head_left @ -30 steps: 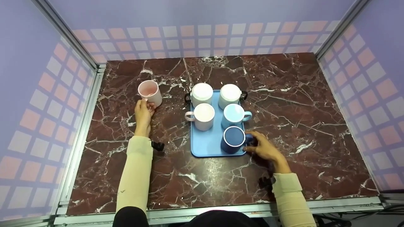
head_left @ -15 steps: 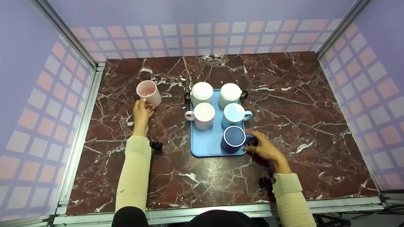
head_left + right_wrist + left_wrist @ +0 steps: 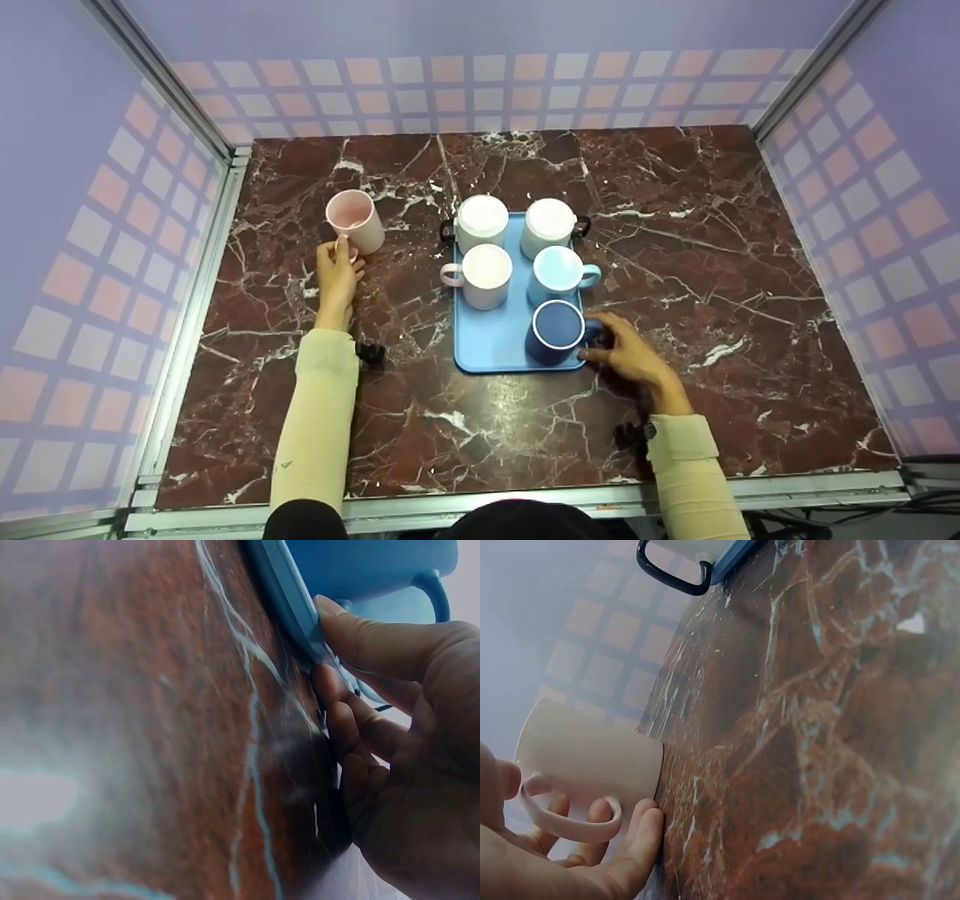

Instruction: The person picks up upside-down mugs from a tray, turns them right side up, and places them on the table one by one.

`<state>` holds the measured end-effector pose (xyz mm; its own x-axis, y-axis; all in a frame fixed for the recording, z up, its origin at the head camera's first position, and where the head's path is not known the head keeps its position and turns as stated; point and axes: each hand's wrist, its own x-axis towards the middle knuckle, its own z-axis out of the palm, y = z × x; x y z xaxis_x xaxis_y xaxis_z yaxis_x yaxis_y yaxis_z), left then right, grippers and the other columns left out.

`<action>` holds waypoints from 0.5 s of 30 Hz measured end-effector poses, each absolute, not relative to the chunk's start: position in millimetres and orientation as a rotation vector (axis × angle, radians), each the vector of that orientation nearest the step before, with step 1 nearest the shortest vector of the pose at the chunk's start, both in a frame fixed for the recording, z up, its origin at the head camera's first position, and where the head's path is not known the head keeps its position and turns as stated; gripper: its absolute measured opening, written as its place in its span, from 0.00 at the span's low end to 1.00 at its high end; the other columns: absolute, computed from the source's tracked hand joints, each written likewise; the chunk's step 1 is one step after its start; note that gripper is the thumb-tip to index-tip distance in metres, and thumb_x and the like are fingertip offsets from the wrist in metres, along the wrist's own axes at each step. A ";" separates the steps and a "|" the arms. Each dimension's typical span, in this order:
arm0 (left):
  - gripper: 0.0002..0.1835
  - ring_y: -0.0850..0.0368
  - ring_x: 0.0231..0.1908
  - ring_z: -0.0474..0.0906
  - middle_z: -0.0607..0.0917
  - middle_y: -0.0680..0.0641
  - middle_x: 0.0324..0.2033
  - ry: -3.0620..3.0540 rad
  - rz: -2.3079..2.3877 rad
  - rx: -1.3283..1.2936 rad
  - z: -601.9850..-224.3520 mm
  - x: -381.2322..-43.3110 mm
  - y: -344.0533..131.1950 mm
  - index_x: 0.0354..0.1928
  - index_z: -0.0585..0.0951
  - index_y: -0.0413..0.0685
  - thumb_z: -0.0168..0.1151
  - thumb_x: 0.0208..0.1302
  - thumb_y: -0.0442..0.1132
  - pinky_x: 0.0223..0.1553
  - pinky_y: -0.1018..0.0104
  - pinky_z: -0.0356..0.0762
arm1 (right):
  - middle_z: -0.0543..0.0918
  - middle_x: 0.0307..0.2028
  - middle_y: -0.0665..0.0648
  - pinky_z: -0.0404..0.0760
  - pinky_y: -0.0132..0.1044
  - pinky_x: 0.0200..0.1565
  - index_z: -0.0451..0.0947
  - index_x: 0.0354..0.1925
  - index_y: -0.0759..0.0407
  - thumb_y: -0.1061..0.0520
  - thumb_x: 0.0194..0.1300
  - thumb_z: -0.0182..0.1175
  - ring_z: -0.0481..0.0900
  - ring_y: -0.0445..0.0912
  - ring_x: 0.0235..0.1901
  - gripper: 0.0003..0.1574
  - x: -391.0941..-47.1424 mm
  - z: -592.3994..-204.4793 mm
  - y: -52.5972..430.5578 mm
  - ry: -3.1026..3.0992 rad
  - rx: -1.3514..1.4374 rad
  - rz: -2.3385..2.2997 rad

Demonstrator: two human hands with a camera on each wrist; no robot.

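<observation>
A pink mug (image 3: 356,221) stands upright on the marble-patterned table, left of the blue tray (image 3: 480,349). My left hand (image 3: 337,277) is at its handle (image 3: 574,825); in the left wrist view the fingers lie loosely behind and beside the handle, one fingertip close to the mug's base. The thumb stands near the handle's top; any contact there is unclear. My right hand (image 3: 626,352) pinches the tray's near right rim, thumb on top and fingers curled below, as the right wrist view shows. Beside it on the tray is a dark blue mug (image 3: 556,330).
Also on the tray are a light blue mug (image 3: 556,271), a pale pink mug (image 3: 486,277) and two white mugs with black handles, one at the back left (image 3: 481,221) and one at the back right (image 3: 547,225). Patterned walls (image 3: 487,82) border the table.
My left hand shifted slightly left with the pink mug, then drew back a little towards me, and its fingers loosened around the handle. My right hand and the tray have stayed in place.
</observation>
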<state>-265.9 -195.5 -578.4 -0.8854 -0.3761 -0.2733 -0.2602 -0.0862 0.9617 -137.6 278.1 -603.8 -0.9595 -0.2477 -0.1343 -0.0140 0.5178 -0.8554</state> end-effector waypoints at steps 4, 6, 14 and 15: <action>0.19 0.43 0.55 0.79 0.72 0.41 0.58 -2.087 -2.072 0.738 -576.6 -257.8 -196.7 0.62 0.65 0.47 0.43 0.83 0.53 0.55 0.57 0.82 | 0.79 0.60 0.69 0.63 0.53 0.68 0.74 0.66 0.68 0.68 0.57 0.74 0.72 0.61 0.60 0.38 -135.7 -597.4 273.0 2.517 -0.242 -1.448; 0.20 0.46 0.51 0.79 0.71 0.43 0.56 -2.094 -2.009 0.736 -575.3 -253.0 -197.1 0.63 0.65 0.45 0.45 0.83 0.51 0.48 0.61 0.83 | 0.79 0.60 0.70 0.65 0.51 0.66 0.74 0.65 0.70 0.69 0.57 0.73 0.72 0.60 0.58 0.38 -133.7 -589.2 270.5 2.508 -0.252 -1.464; 0.14 0.49 0.43 0.73 0.70 0.51 0.40 -2.077 -1.879 0.685 -564.9 -229.1 -190.4 0.55 0.71 0.43 0.50 0.81 0.46 0.34 0.73 0.77 | 0.82 0.50 0.65 0.76 0.36 0.48 0.76 0.65 0.65 0.69 0.53 0.76 0.76 0.54 0.45 0.40 -133.4 -594.1 275.6 2.422 -0.207 -1.629; 0.12 0.49 0.43 0.73 0.71 0.51 0.40 -2.077 -1.884 0.673 -564.0 -226.3 -187.8 0.53 0.72 0.42 0.51 0.81 0.44 0.36 0.71 0.78 | 0.82 0.49 0.64 0.76 0.34 0.46 0.76 0.65 0.64 0.68 0.53 0.77 0.76 0.53 0.43 0.41 -134.5 -600.4 277.9 2.407 -0.194 -1.653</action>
<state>-226.3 -187.8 -564.0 -0.8599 -0.4971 -0.1160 -0.1637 0.0533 0.9851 -134.5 277.9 -600.4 -0.9682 -0.2286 -0.1014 0.0124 0.3608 -0.9326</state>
